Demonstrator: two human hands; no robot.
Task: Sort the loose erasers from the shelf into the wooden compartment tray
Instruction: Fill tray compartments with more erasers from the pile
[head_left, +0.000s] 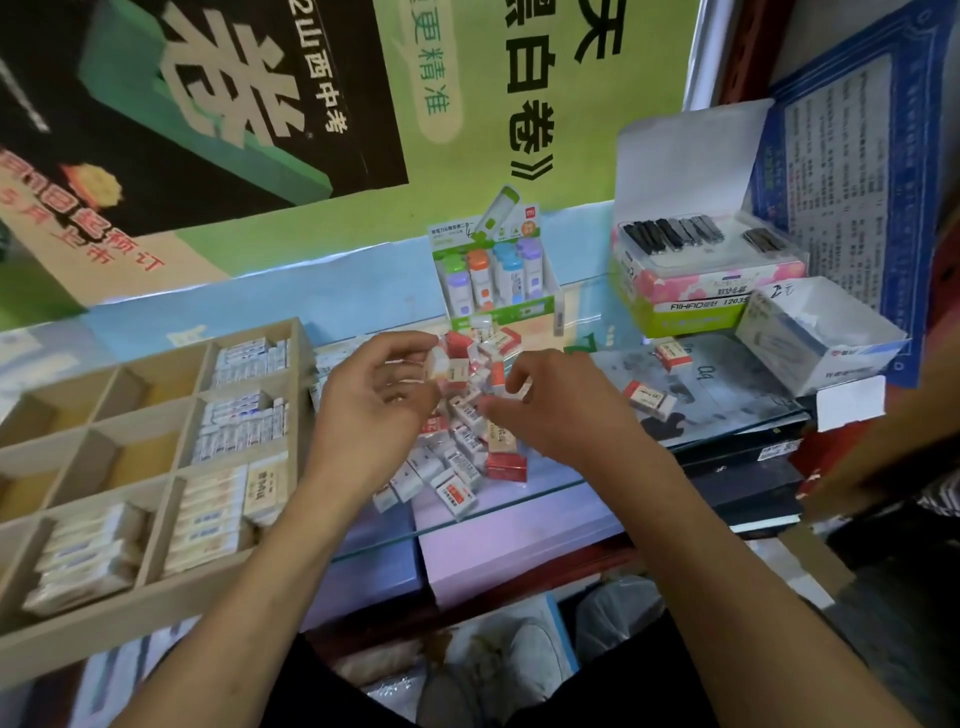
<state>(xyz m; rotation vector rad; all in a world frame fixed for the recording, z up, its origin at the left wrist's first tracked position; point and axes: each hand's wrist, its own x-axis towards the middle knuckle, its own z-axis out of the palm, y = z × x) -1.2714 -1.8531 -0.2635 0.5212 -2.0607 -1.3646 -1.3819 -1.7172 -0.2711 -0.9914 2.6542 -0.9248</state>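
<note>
A pile of loose erasers (457, 457) in white and red wrappers lies on the glass shelf (519, 499) in the middle. My left hand (374, 400) hovers over the pile's left side and pinches a small white eraser (439, 364) between thumb and fingers. My right hand (550, 405) is on the pile's right side, its fingers curled around an eraser at the top of the heap. The wooden compartment tray (156, 592) sits to the left; its right-hand compartments hold rows of erasers, its far-left ones look bare. Two stray erasers (652, 397) lie to the right.
A display box of coloured correction tapes (498, 280) stands behind the pile. Stacked stationery boxes (696, 280) and an open white carton (815, 332) fill the right of the shelf. Posters cover the wall behind. Another person's arm (883, 457) enters at the right edge.
</note>
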